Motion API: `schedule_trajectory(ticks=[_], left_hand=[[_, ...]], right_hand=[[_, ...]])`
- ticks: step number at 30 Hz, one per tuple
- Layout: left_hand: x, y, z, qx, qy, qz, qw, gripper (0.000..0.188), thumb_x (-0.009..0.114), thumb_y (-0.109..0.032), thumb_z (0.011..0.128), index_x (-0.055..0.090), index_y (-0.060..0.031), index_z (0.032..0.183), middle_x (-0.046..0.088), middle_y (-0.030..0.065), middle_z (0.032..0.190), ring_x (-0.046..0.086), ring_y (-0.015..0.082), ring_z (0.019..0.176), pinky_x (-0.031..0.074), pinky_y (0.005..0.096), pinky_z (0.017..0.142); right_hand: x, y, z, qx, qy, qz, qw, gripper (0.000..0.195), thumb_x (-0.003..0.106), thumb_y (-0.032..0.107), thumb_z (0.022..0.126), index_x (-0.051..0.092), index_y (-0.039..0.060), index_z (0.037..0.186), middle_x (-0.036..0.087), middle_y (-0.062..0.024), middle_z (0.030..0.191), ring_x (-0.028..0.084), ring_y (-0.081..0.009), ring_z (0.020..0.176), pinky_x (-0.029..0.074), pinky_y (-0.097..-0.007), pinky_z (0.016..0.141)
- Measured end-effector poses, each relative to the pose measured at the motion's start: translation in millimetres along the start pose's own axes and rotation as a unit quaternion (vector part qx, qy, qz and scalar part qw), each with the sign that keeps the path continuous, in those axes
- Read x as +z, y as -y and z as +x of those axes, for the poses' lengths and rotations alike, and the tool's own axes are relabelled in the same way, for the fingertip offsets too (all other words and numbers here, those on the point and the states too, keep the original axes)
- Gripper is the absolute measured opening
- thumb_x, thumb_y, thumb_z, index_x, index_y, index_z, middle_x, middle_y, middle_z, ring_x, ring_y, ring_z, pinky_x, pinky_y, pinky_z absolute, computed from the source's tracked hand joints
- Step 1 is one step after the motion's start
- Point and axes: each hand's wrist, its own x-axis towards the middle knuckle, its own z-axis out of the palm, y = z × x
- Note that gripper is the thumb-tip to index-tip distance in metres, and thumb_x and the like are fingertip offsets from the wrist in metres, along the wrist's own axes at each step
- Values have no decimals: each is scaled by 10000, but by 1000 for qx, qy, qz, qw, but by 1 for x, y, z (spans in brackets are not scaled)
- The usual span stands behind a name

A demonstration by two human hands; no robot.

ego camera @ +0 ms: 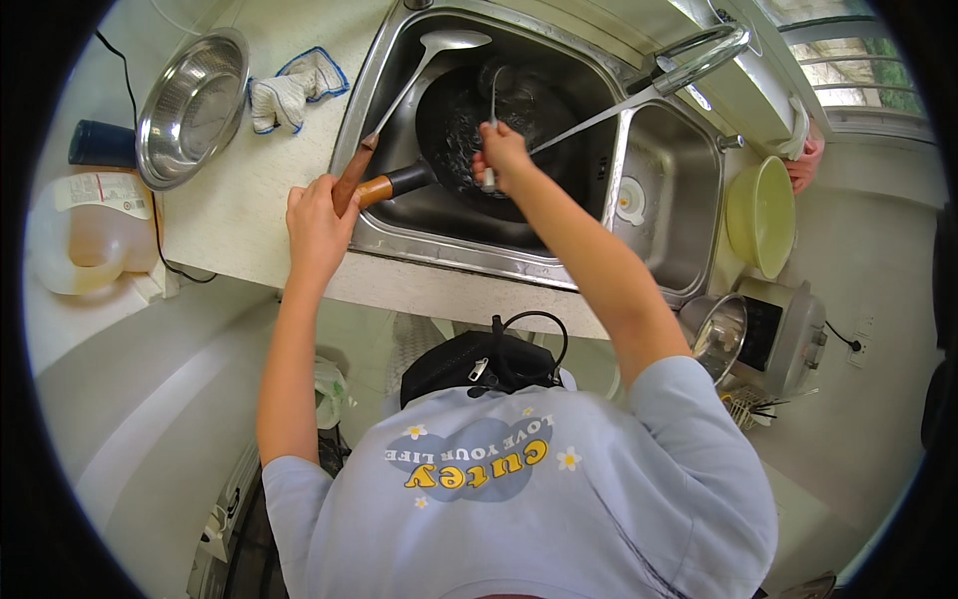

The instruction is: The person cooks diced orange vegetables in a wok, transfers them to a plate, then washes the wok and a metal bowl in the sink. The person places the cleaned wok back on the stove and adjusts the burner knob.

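Observation:
A dark wok [441,120] with water in it sits in the larger basin of a stainless steel sink [389,243]. My left hand [318,224] grips the brown wooden handle [352,176] of a metal cooking spatula, whose head [456,40] rests up by the basin's far side. The wok's orange and black handle [382,189] comes up against the same hand; whether my fingers also hold it is hidden. Over the wok, my right hand [505,157] is closed around a slim metal utensil [494,97]. Its far end is blurred at the water.
Water runs from the chrome faucet [703,64] into the wok. Left stand a steel colander [194,108], a cloth [288,93] and a plastic jug [93,239]. A green bowl [760,217] stands right of the sink, near another person's hand [804,165].

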Motion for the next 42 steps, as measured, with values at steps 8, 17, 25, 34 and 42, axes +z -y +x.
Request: schedule_trajectory(ticks=[8, 17, 25, 34, 42], left_hand=[[3, 2, -1, -21, 2, -13, 1000, 213, 703, -161, 789, 575, -16, 879, 642, 136, 847, 514, 328, 807, 433, 423, 758], [1, 5, -1, -15, 3, -26, 1000, 220, 697, -184, 798, 575, -20, 880, 645, 132, 882, 517, 335, 813, 437, 426, 757], [7, 7, -6, -22, -14, -36, 999, 227, 704, -182, 789, 579, -26, 897, 649, 123, 884, 530, 333, 831, 445, 436, 757], [10, 7, -7, -25, -25, -23, 999, 216, 708, -178, 778, 574, -44, 881, 647, 96, 867, 530, 319, 841, 439, 443, 731], [9, 0, -15, -18, -25, -6, 1000, 217, 716, -162, 771, 580, -50, 898, 640, 81, 873, 522, 298, 855, 424, 431, 756]], right_hand=[[-56, 27, -24, 204, 196, -224, 933, 180, 506, 286, 977, 505, 220, 1144, 406, -23, 527, 313, -65, 327, 229, -228, 277], [-106, 6, 21, -123, -46, -855, 501, 586, 461, 123, 890, 312, 159, 1456, 674, -180, 1031, 671, -346, 923, 544, -459, 783], [-169, 69, 36, -148, -45, -912, 380, 482, 511, 235, 888, 466, 242, 1368, 666, -148, 1088, 656, -312, 1003, 540, -433, 811], [-93, 73, -14, 133, 305, -471, 817, 562, 552, 275, 946, 338, 192, 1459, 396, -7, 510, 379, -91, 356, 332, -259, 332], [-152, 106, -7, 54, 161, -840, 515, 501, 572, 212, 897, 452, 176, 1382, 487, -62, 554, 445, -143, 368, 386, -294, 324]])
